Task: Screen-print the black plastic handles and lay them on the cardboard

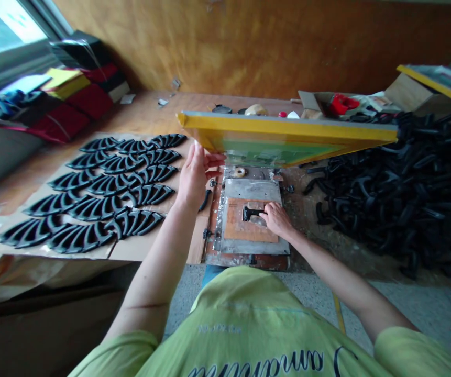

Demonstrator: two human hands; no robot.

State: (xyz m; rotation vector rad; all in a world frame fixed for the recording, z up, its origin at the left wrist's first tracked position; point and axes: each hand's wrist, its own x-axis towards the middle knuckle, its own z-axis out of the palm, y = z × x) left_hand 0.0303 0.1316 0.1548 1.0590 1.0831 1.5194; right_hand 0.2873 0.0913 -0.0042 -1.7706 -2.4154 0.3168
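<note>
While the hands work well apart, a stiff, seemingly light yellow screen-printing frame (284, 133) stands tilted just beyond them — the open left hand (196, 175) against its underside — and the right hand (276, 220) presses a small rubbery-looking black curved piece (251, 213) onto an orange board (241, 228).

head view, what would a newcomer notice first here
The raised yellow-framed printing screen stands out first, above the bench, with the left hand just under it. Rows of black curved parts fill the cardboard on the left, and a big heap of them lies on the right.
</note>
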